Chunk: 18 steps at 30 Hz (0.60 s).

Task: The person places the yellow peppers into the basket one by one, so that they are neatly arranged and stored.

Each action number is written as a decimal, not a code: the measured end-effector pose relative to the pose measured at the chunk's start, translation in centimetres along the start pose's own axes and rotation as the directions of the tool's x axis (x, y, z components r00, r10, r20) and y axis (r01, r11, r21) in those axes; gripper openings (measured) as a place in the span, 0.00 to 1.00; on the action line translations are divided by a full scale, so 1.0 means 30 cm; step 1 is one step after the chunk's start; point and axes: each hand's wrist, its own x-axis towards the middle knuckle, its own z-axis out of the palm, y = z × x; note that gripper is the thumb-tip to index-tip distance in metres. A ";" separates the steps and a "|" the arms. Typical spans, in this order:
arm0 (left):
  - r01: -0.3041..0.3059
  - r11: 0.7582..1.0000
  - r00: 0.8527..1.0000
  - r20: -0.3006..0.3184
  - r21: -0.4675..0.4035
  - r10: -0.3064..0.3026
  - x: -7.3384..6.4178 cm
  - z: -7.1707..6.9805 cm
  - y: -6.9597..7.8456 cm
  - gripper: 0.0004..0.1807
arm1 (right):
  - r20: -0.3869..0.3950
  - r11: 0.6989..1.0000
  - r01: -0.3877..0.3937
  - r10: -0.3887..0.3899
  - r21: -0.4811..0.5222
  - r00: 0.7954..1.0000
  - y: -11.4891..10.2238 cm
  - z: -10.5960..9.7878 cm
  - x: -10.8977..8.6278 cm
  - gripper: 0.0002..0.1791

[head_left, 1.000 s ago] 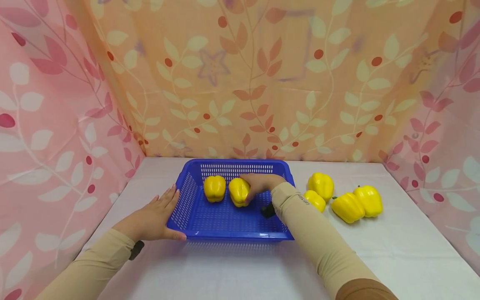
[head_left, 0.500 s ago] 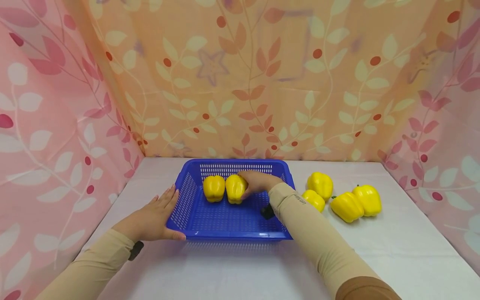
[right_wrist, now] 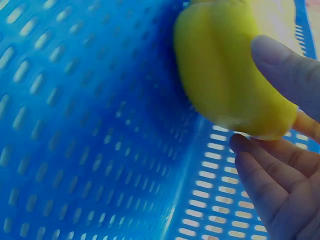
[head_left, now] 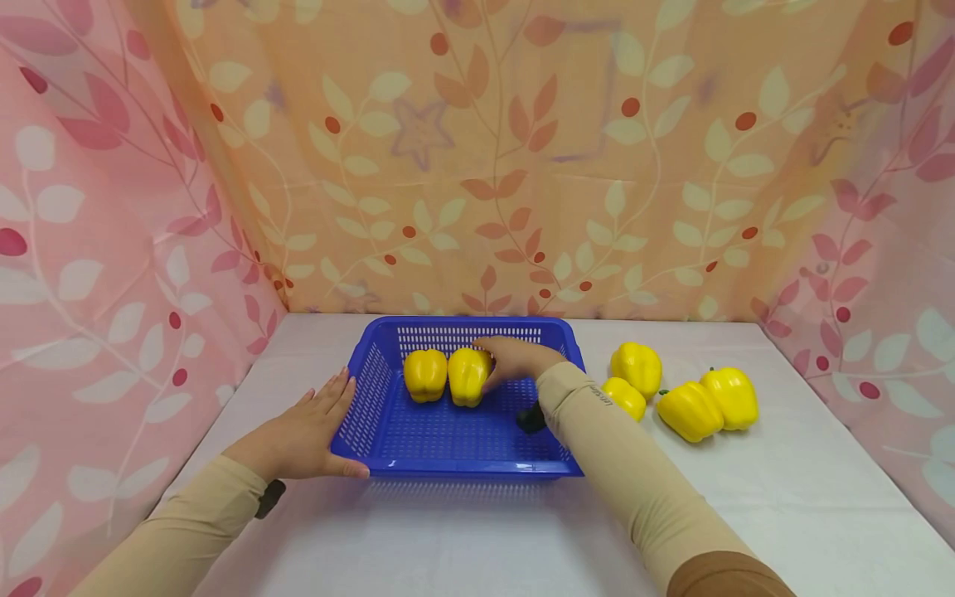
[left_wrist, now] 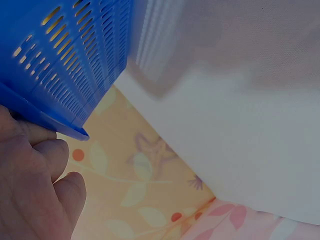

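A blue plastic basket (head_left: 477,469) with slotted sides stands on the table. My left hand (head_left: 302,431) rests against its left side, fingers fairly straight and thumb at the front corner; the left wrist view shows that hand beside the rim (left_wrist: 45,117). Inside, two yellow bell peppers sit side by side near the back: the left pepper (head_left: 426,376) and the right pepper (head_left: 467,377). My right hand (head_left: 516,359) holds the right pepper loosely from its right side. In the right wrist view, the thumb lies over this pepper (right_wrist: 220,70), with fingers at its lower end.
Several more yellow bell peppers lie on the white table right of the basket: one at the back (head_left: 637,370), one partly behind the right sleeve (head_left: 625,398), and a touching pair (head_left: 690,412) farther right. Patterned cloth (head_left: 477,166) hangs behind and at both sides.
The right hand shifted its pepper left, upright beside the other pepper. Over the last half second the pepper stays put while the right hand moves very slightly. The left hand stays.
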 end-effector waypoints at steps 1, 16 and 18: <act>0.000 1.000 1.000 -0.001 0.002 0.000 0.000 0.000 0.000 0.71 | -0.001 1.000 -0.006 0.006 0.012 1.000 0.001 -0.002 -0.002 0.45; 0.007 1.000 1.000 0.003 -0.003 -0.007 -0.003 -0.005 0.005 0.71 | 0.012 0.993 0.028 -0.030 0.111 0.999 -0.005 -0.065 -0.031 0.38; 0.007 1.000 1.000 0.002 -0.005 -0.007 -0.004 -0.004 0.004 0.71 | 0.014 0.994 0.044 -0.045 0.100 0.999 -0.009 -0.077 -0.036 0.37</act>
